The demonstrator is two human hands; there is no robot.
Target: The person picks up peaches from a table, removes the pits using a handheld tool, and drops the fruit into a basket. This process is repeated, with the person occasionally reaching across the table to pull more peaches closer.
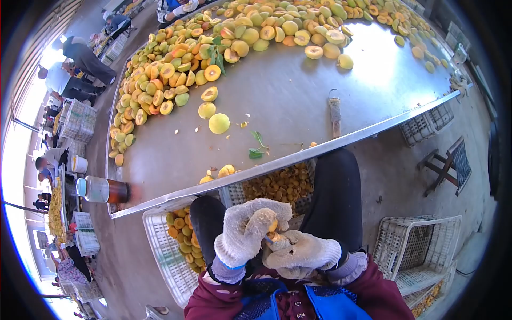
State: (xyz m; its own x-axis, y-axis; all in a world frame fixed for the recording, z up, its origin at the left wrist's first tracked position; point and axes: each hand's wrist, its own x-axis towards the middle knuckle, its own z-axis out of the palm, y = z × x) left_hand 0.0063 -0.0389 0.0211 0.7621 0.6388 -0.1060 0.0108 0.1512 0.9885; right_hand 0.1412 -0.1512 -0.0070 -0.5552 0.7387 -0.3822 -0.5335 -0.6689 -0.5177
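Note:
In front of my lap, my two gloved hands meet. My left hand (246,230) is curled closed around a small orange piece of peach (273,225), mostly hidden by the glove. Just below it my right hand (303,253) is closed, its fingers against the left glove; a brownish tip shows there, but what it grips is too small to make out. Beneath the hands, a crate of brownish peach pieces (277,186) stands between my knees. Left of it is a white crate (160,240) holding peach halves (186,234).
A metal table (277,106) carries a heap of halved peaches (176,74), a wrapped-handle tool (335,114), leaves (256,153) and a jar of brown liquid (104,190). Stacked crates (416,250) and a folding stool (450,165) stand right. Other people work at far left.

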